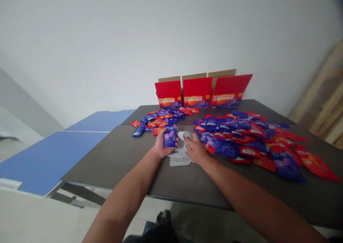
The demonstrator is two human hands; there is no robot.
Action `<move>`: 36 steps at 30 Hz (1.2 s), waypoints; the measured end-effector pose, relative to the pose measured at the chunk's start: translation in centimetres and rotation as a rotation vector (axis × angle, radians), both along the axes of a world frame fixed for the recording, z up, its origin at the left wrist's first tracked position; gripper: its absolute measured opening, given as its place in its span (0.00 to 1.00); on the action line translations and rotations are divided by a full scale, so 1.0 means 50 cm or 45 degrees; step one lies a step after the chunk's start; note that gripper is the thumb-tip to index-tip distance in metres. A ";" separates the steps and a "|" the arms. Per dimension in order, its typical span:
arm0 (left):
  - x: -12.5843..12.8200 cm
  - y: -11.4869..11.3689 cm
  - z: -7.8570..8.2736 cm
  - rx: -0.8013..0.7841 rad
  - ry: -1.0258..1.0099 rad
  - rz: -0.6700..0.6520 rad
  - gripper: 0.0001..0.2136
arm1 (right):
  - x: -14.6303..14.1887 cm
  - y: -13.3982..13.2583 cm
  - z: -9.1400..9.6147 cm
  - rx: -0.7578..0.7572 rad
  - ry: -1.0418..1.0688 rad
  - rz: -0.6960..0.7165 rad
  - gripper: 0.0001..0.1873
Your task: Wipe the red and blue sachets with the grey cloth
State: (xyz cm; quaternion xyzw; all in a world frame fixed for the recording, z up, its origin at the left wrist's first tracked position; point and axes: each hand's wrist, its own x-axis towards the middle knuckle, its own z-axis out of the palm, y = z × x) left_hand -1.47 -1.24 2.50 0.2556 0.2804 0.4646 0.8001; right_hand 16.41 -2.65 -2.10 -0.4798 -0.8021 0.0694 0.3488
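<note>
A left hand [160, 143] grips a purple pouch [170, 138] above a dark table [112, 157]; the right hand [197, 149] clutches a pale cloth [179, 160] just beside it. The pouch looks light, soft and slick, likely best held by its edges.

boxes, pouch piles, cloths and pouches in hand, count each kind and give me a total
Red boxes: 3
Pouch piles, left pile and right pile: 2
Grey cloth, in the right hand: 1
Blue pouch, in the left hand: 1
Total: 7
</note>
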 end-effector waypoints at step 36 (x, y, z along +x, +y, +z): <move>0.010 0.008 -0.036 -0.118 0.009 -0.589 0.27 | 0.003 0.031 -0.008 -0.043 0.077 -0.249 0.22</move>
